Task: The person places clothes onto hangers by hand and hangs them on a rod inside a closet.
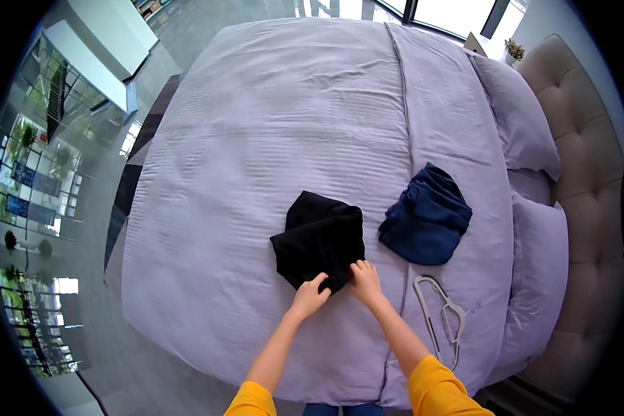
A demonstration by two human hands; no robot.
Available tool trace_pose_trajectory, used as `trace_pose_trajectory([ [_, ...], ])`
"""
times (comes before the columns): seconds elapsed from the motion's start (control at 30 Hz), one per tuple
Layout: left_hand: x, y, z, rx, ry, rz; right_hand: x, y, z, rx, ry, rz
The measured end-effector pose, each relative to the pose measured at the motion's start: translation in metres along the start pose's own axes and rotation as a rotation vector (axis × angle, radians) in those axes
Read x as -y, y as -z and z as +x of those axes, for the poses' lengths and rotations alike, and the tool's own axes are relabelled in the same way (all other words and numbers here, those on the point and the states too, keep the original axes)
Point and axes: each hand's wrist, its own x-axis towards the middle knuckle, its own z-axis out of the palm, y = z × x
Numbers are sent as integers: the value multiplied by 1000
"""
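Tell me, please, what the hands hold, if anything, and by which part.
The black cloth, it seems: the left hand by its near edge, the right hand by its near right corner.

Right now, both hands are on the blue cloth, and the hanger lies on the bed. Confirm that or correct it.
The cloth is wrong: the head view shows the left hand and right hand on the black cloth, not the blue cloth. The hanger does lie on the bed.

A black cloth garment (319, 236), loosely folded into an uneven, many-cornered bundle, is lying on the near half of a lavender bedcover (243, 145), one corner pointing left.
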Motion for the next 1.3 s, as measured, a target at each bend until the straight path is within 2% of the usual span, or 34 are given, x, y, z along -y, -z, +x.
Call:
trace_pose_trajectory([
  [0.03, -1, -2, -13, -2, -138, 5, -3, 2, -11, -20, -21, 28],
  [0.07, -3, -9, -29, 1, -162, -4, -6, 4, -25, -20, -23, 27],
  [0.13, -6, -25, -54, 61, -265, 43, 0, 15, -52, -104, -160, 234],
  [0.2, 3, -52, -74, 179, -391, 203, -15, 2, -80, -112, -237, 318],
  [0.27, 5, -73, -88, 210, -469, 379, -17, 2, -92, -52, -1024, 1244],
  [0.3, 7, -81, -92, 259, -518, 446, -11, 5, -91, 41, -976, 1062],
  [0.33, 10, -91, -97, 308, -565, 513, 1, 9, -90, 38, -976, 1061],
  [0.4, 11, -104, -106, 308, -621, 520, 20, 15, -89, 19, -599, 534],
  [0.43, 8, -107, -109, 374, -546, 472, 21, 19, -86, 112, -590, 549],
  [0.47, 5, -109, -113, 438, -469, 424, 16, 11, -90, 115, -593, 550],
  [0.5, -12, -96, -115, 453, -326, 237, 7, -2, -91, 29, -667, 586],
  [0.53, -20, -88, -116, 337, -259, 194, 1, -10, -92, -57, -740, 621],
  [0.6, -1, -86, -106, -69, -204, 159, -10, -14, -102, -76, -786, 705],
  [0.67, 5, -80, -89, -422, -359, 327, -9, -6, -115, -27, -813, 996],
  [0.73, 5, -82, -79, -414, -369, 517, -5, 0, -124, -3, -821, 997],
  [0.8, 25, -97, -69, -410, -336, 508, -2, 2, -128, 38, -826, 1009],
  [0.87, 38, -99, -62, -238, -7, 548, -5, 4, -135, -26, -816, 995],
  [0.93, 58, -92, -57, -421, 1, 194, -10, 13, -138, -92, -822, 810],
  [0.97, 64, -79, -52, -422, -36, -39, -18, 21, -139, -88, -859, 675],
  [1.0, 48, -59, -57, -506, 18, -182, -45, 6, -150, -60, -886, 656],
  [1.03, 51, -42, -58, -525, 56, -293, -48, 10, -152, -136, -838, 722],
  [1.1, 65, -17, -62, -625, 144, -429, -50, 16, -158, -213, -790, 790],
  [1.2, 92, 9, -61, -790, 154, -402, -58, 19, -164, -110, -786, 656],
  [1.27, 94, 20, -68, -880, 255, -355, -71, 7, -172, -1, -836, 344],
  [1.3, 102, 24, -71, -880, 340, -402, -61, 19, -167, -22, -864, 222],
])
